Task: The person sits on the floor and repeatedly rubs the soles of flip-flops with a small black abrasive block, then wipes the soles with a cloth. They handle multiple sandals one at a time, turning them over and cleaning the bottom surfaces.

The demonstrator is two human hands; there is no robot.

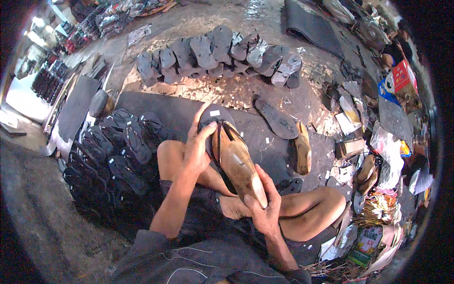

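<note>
In front of me a black sandal (218, 117) with a small white label on its toe end is fitted with a worn wooden shoe last (238, 162), the straps passing over the last. My left hand (195, 147) is closed on the sandal's front edge, its thumb pressing near the strap. Wrapped around the heel end of the last is my right hand (266, 208). The sole's rear part is mostly hidden beneath the last. Another wooden last (303, 150) lies on the dark mat beside a loose black sole (275, 118).
Many finished black sandals (135, 142) are heaped at my left. A row of stacked dark soles (204, 51) stands across the far side of the mat (179, 109). Scraps, a red box (404, 75) and a green tin (366, 246) crowd the right.
</note>
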